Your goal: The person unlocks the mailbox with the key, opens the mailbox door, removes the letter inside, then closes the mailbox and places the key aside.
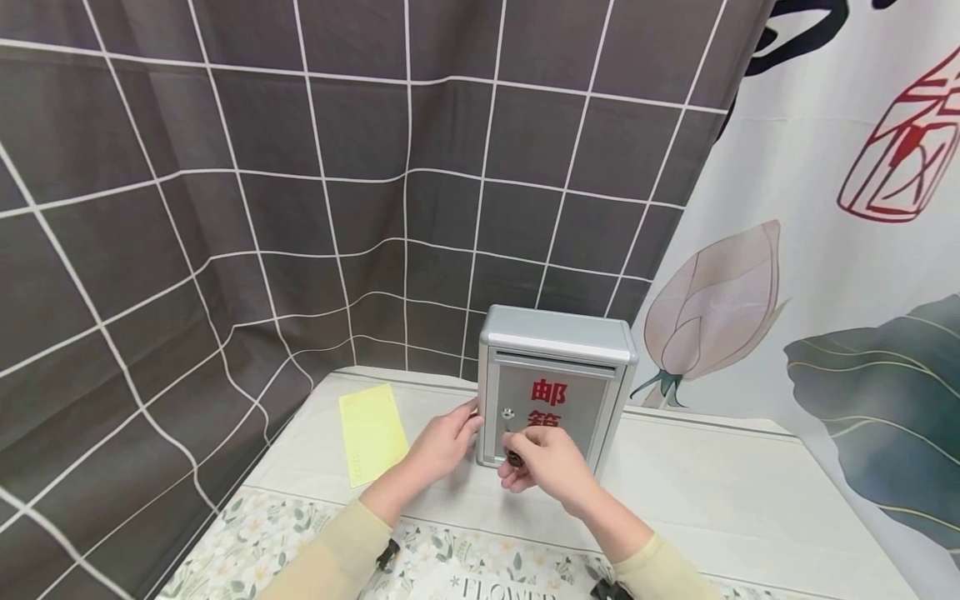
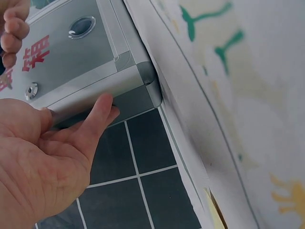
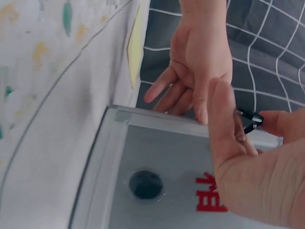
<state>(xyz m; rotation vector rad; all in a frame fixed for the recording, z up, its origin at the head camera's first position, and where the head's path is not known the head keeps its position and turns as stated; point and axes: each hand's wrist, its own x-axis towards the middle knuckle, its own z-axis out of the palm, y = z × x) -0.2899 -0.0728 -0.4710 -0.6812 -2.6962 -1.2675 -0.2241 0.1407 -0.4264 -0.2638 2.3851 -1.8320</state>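
Observation:
A silver metal mailbox [image 1: 555,333] stands upright, with red characters on its front door and a slot near its top. A round lock [image 1: 507,413] sits at the door's left edge; the left wrist view also shows this lock [image 2: 31,90]. My left hand [image 1: 442,442] rests against the mailbox's left side, its fingers fairly straight along the side wall [image 2: 131,102]. Just below the lock, my right hand [image 1: 543,462] pinches a small black-headed key [image 3: 251,120] between thumb and fingers. Its tip is hidden by the hand.
A yellow envelope [image 1: 372,433] lies on the white table [image 1: 697,492] left of the mailbox. A floral cloth [image 1: 457,550] covers the table's front. Behind hangs a dark checked curtain [image 1: 360,208], with a white flower-printed curtain [image 1: 810,267] at the right.

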